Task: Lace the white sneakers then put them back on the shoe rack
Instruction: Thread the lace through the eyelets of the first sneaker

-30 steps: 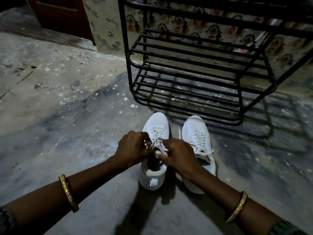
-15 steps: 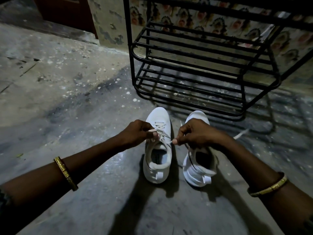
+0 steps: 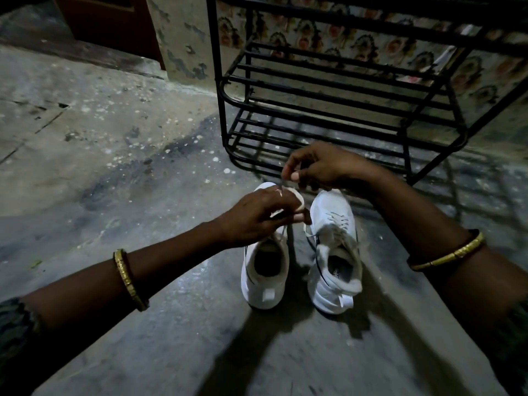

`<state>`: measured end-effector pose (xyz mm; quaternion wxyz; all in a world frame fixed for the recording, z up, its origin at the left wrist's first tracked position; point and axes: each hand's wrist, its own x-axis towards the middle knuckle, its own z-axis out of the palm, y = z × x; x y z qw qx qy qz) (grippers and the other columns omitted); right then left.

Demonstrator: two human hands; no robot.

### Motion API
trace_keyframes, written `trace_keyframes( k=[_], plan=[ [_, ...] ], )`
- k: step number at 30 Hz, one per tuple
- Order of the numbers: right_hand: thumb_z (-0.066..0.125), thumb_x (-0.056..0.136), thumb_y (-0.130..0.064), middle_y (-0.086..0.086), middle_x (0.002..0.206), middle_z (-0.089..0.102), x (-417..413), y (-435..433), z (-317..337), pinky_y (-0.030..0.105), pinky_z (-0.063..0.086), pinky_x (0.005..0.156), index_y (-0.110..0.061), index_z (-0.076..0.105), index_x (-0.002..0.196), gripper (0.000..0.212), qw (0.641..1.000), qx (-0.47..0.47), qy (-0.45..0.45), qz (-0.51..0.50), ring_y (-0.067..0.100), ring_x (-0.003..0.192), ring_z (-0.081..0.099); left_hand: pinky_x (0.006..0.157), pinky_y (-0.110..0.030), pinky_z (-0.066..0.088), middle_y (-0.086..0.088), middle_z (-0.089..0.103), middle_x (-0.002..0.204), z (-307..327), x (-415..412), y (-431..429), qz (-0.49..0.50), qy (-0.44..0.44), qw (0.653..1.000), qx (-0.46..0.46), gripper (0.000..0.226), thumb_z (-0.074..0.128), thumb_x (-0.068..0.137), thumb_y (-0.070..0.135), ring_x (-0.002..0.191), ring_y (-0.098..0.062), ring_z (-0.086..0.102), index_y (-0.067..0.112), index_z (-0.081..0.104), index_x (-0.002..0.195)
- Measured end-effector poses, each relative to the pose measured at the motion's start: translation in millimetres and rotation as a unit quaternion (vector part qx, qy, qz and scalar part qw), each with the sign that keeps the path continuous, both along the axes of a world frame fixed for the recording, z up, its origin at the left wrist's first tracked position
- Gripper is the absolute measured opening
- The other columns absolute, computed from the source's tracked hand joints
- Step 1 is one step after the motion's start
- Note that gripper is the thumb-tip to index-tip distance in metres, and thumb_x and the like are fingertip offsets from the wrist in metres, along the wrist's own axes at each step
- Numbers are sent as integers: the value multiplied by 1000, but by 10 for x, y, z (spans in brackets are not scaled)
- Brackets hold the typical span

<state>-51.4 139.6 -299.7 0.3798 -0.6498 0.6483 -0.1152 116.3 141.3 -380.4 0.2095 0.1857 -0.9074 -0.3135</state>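
Two white sneakers stand side by side on the floor, toes pointing at the rack. My left hand (image 3: 257,217) hovers over the front of the left sneaker (image 3: 264,277) and hides its eyelets; its fingers are closed on a white lace. My right hand (image 3: 317,165) is raised above the toes and pinches the thin end of that lace (image 3: 283,185) between thumb and forefinger. The right sneaker (image 3: 335,252) shows its criss-crossed lacing and loose ends. The black metal shoe rack (image 3: 337,90) stands just behind the shoes, its shelves bare.
The floor is worn, stained concrete (image 3: 114,167). A dark wooden door (image 3: 114,21) and a peeling wall corner sit at the back left. A patterned wall shows behind the rack. I wear a gold bangle on each wrist.
My right hand has lifted up and away from the shoes, drawing the lace end upward. My left hand has slid over the left sneaker's front. The camera has tilted closer.
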Motion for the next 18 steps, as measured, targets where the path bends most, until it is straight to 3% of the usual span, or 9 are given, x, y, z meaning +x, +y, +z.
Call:
trace_keyframes(
  k=[2,4,7,9,11,13,15,18],
  plan=[
    [55,89,-5,3,79,65,43,-44,-4,20,43,56,-16,67,90,16,1000,-8,-16,5,12,67,58,75,-26,30,1,64,95,-70,-24,-107,-17,-133,945,-299,17,44,95,31,91,-21,53,23,59,95],
    [57,88,-4,-2,79,62,75,-40,-40,20,44,59,-14,68,91,15,1000,-25,-1,10,12,73,58,68,-29,23,2,66,89,-71,-37,-129,-14,-198,896,-397,23,38,94,36,85,-23,54,25,57,95],
    [59,87,-18,-4,91,54,70,-3,-206,36,43,86,-19,69,94,12,971,-176,161,7,19,101,51,57,-31,29,-5,65,85,-49,-30,-128,22,-252,914,-317,23,40,96,34,78,-31,60,21,55,106],
    [53,90,-31,-2,96,53,83,78,-332,36,35,86,-19,67,95,19,959,-246,139,-3,19,102,46,57,-32,32,-9,63,94,1,-32,-144,71,-298,926,-221,27,38,98,38,82,-30,60,21,52,113],
    [51,91,-40,1,95,62,90,170,-423,32,42,75,-19,66,97,26,983,-185,0,-8,18,92,57,61,-30,35,-9,63,103,32,-40,-168,93,-296,944,-111,30,43,96,39,89,-26,60,20,54,117],
    [57,86,-44,-1,99,65,84,280,-471,29,51,63,-29,61,104,24,992,-58,-113,-7,15,89,63,64,-29,39,-10,65,104,49,-35,-225,108,-278,954,-38,30,55,91,36,91,-26,61,19,60,115],
    [68,79,-38,0,102,64,22,332,-509,24,54,60,-36,55,113,36,987,19,-158,-7,14,90,65,64,-32,44,-8,67,96,23,-12,-297,104,-273,956,-17,22,62,85,31,88,-28,63,20,67,103],
    [78,72,-21,0,88,66,-62,328,-623,24,49,66,-31,54,120,54,987,43,-153,-8,7,77,63,70,-37,53,0,69,91,17,-1,-332,75,-242,967,9,18,69,78,20,82,-19,65,23,73,96]
  ],
)
